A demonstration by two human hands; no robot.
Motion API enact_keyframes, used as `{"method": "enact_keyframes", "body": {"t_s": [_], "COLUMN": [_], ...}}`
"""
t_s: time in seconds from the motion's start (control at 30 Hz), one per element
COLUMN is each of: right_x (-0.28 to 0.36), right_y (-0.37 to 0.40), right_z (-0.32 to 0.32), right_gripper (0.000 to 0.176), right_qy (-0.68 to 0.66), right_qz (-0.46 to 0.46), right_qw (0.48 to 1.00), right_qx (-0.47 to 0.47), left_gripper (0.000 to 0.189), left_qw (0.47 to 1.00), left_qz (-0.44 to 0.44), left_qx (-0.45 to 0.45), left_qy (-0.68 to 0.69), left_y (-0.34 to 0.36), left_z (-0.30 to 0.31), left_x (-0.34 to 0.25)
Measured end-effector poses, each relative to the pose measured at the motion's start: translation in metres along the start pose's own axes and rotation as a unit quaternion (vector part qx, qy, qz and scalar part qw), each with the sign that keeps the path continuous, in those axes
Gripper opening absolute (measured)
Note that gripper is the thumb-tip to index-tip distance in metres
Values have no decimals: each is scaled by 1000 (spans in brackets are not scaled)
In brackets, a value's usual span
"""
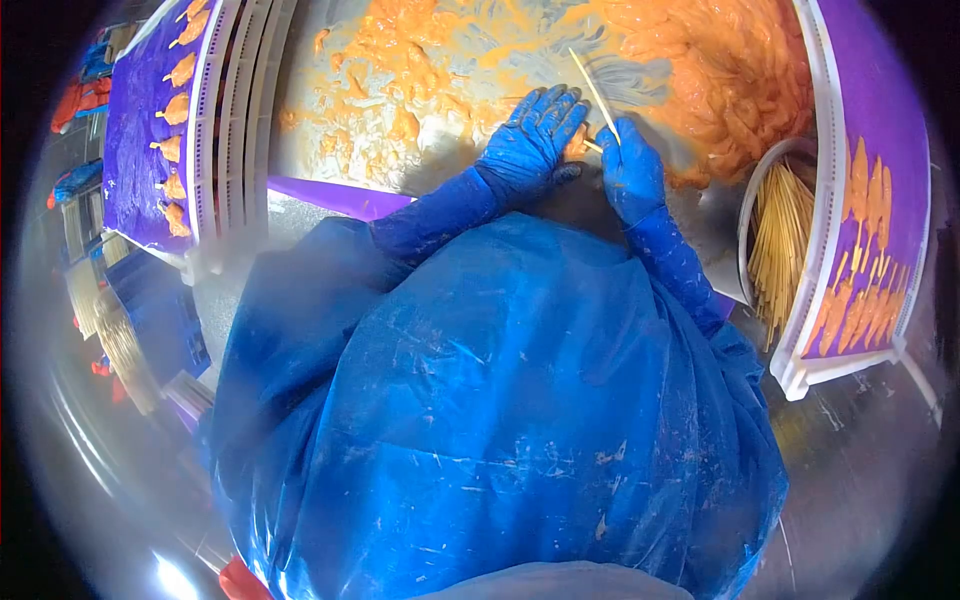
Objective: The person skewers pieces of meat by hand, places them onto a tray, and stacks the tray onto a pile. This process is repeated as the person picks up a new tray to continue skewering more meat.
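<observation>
My left hand (530,145), in a blue glove, lies over the metal table (400,165) with its fingers stretched out, beside a small piece of orange meat (577,143). Wrapped round a thin wooden skewer (594,92) is my right hand (632,172), also gloved in blue; the skewer points up and away to the left. A second short stick end (593,147) shows between the hands, by the meat piece. Loose orange marinated meat (700,70) covers the table beyond the hands.
Stacked white trays (205,120) with purple liners and skewered meat stand at the left. Another such tray (888,120) is at the right, next to a round metal container (746,235) of wooden skewers (782,240).
</observation>
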State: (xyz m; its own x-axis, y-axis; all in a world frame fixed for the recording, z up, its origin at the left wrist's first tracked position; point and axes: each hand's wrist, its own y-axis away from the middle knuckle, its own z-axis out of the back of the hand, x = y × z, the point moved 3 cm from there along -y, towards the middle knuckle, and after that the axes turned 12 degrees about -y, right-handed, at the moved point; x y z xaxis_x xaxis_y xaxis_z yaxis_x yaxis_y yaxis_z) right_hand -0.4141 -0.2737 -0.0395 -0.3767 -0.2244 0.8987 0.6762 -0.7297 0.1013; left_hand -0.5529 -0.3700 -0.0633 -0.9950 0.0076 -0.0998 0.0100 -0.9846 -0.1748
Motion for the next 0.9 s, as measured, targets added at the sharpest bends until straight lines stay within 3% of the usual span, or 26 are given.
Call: {"method": "enact_keyframes", "body": {"t_s": [0.03, 0.1, 0.3, 0.43, 0.5, 0.63, 0.73, 0.8, 0.9], "right_x": [0, 2, 2, -9, -14, -13, -25, -38, -40], "right_y": [0, -1, -3, -5, -6, -5, -5, 4, 26], "right_z": [0, -2, -3, -6, -7, -8, 4, 16, 39], "right_gripper": [12, 13, 16, 17, 17, 17, 20, 19, 20], "right_qy": [0, 0, 26, 39, 61, 43, 12, -168, -188], "right_qz": [0, 7, 9, 28, 33, 11, 58, -102, -139], "right_qw": [1000, 1000, 999, 998, 997, 999, 997, 980, 971], "right_qx": [-1, -19, -27, -32, -25, -29, -55, -27, -48], "left_gripper": [82, 53, 49, 49, 78, 77, 78, 78, 79], "left_qw": [1000, 998, 998, 998, 999, 998, 992, 974, 986], "left_qz": [0, 3, -15, -18, -45, -49, -73, 97, 95], "left_qx": [0, -47, -57, -62, -30, -33, -36, -166, -117], "left_qy": [0, 39, 22, 29, 10, 25, 94, 120, 66], "left_y": [-1, -2, -6, -6, -6, -8, -3, 16, 27], "left_z": [1, 6, 2, 1, -7, -3, 7, 24, 32], "left_x": [-2, -4, -9, -10, -9, -9, -3, 14, 10]}}
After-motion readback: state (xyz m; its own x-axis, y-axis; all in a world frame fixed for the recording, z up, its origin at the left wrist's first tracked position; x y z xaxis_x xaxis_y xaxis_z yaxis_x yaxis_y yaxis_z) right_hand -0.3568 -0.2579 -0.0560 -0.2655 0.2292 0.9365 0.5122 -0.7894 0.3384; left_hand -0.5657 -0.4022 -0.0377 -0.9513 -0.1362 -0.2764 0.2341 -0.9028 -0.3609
